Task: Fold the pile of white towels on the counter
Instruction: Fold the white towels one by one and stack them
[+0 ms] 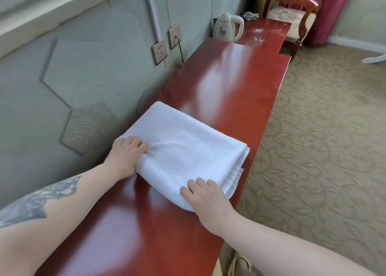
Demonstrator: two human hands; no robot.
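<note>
Glossy red wooden surface (219, 83) along a grey wall carries a folded white towel (183, 142), laid flat at its middle. Its near-left corner is gripped by the left hand (127, 156); its near edge is pinched by the right hand (206, 196). An electric kettle (227, 27) is seen at the far end.

Both forearms are bare and enter from the near edge, reaching forward and slightly toward each other. The left forearm carries a dark tattoo on its upper side. The left hand (127, 156) sits farther out, knuckles up, fingers curled and pinching a bunch of the towel (183, 148) at its left near corner. The right hand (205, 194) lies nearer, palm down, fingers curled over the towel's near right edge; whether it grips or only presses cannot be told.
</note>
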